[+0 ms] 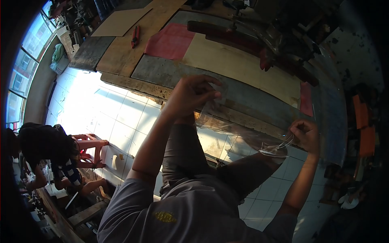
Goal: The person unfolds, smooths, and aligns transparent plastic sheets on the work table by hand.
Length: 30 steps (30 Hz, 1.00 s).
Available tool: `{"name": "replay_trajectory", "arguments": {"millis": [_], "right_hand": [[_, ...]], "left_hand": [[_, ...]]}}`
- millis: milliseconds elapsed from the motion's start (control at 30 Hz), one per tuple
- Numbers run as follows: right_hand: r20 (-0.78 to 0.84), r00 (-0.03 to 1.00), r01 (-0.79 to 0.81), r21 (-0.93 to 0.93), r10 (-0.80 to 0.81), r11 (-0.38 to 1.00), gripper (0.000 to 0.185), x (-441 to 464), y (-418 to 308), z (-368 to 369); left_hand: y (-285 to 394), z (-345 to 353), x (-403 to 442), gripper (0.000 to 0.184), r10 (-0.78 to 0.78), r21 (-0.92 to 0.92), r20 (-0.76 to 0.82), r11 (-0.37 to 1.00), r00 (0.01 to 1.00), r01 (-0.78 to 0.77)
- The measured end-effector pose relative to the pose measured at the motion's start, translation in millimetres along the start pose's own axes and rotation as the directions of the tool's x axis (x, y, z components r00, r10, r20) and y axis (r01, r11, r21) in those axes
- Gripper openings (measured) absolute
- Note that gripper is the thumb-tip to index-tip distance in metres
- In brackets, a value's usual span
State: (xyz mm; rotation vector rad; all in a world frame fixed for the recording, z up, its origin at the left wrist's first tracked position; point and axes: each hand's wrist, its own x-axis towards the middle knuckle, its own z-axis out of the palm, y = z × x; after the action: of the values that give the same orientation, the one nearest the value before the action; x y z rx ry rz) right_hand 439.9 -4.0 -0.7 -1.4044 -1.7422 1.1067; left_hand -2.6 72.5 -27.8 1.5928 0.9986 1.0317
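Observation:
A clear plastic sheet [239, 131] hangs between my two hands along the front edge of the workbench [259, 125]. My left hand [198, 95] is over the bench edge, thumb and forefinger close together at the sheet's left end. At the sheet's right end, my right hand [303, 133] pinches its bunched edge. Beyond them a long cream sheet [239, 67] lies on the grey bench surface, with a red piece [169, 41] at its left end and a smaller red piece [306, 98] at its right.
A dark red metal bar [243, 42] of a machine lies across the cream sheet. A red cutter [135, 37] and brown board [120, 22] are at the upper left. Another person [44, 141] sits at the left near a red stool [90, 150].

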Motion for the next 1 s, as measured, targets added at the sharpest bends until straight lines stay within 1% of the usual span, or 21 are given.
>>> {"name": "replay_trajectory", "arguments": {"millis": [100, 300, 333, 400, 567, 667, 767, 867, 1000], "right_hand": [[0.009, 1.0, 0.003, -0.004, -0.003, 1.0, 0.008, 0.0, 0.0, -1.9], [0.003, 1.0, -0.001, -0.03, 0.001, 1.0, 0.008, -0.2, 1.5, -3.9], [0.006, 1.0, -0.001, -0.037, 0.001, 0.999, 0.009, 0.0, 0.3, -3.7], [0.023, 0.999, 0.029, -0.065, -0.027, 0.997, 0.008, 1.1, -0.6, -2.8], [0.032, 0.998, 0.057, -0.17, -0.052, 0.984, 0.009, -3.1, -25.6, 3.0], [0.027, 0.999, 0.021, -0.127, -0.017, 0.992, 0.01, -6.4, -27.3, 2.3], [0.031, 0.999, 0.009, -0.163, -0.004, 0.987, 0.011, -10.1, -30.9, 5.5], [0.043, 0.999, 0.017, -0.123, -0.012, 0.992, 0.013, -13.5, -33.1, 10.0], [0.066, 0.998, 0.002, -0.129, 0.006, 0.992, 0.016, -12.0, -33.6, 14.7]], "left_hand": [[-2.6, 0.7, -0.1, 0.029, 0.013, 0.015, -0.006, 1.0, 1.0, -0.013], [-2.8, 1.6, 0.5, 0.032, -0.05, -0.028, -0.002, 0.998, 0.999, 0.05], [-1.8, 1.0, 0.4, 0.032, -0.05, -0.009, -0.009, 0.999, 0.999, 0.05], [0.0, 0.3, 0.8, 0.031, -0.047, 0.027, -0.015, 0.999, 0.999, 0.048], [-11.4, -1.3, 2.5, 0.031, -0.031, -0.038, -0.035, 0.999, 0.999, 0.03], [-13.0, -2.5, 2.3, 0.031, -0.034, -0.044, -0.038, 0.999, 0.999, 0.032], [-12.5, -2.3, 1.4, 0.031, -0.033, -0.031, -0.043, 0.999, 0.999, 0.031], [-9.2, -1.8, 0.5, 0.031, -0.049, -0.022, -0.05, 0.999, 0.998, 0.048], [-6.7, -2.2, -0.5, 0.03, -0.065, -0.008, -0.049, 0.998, 0.997, 0.065]]}}
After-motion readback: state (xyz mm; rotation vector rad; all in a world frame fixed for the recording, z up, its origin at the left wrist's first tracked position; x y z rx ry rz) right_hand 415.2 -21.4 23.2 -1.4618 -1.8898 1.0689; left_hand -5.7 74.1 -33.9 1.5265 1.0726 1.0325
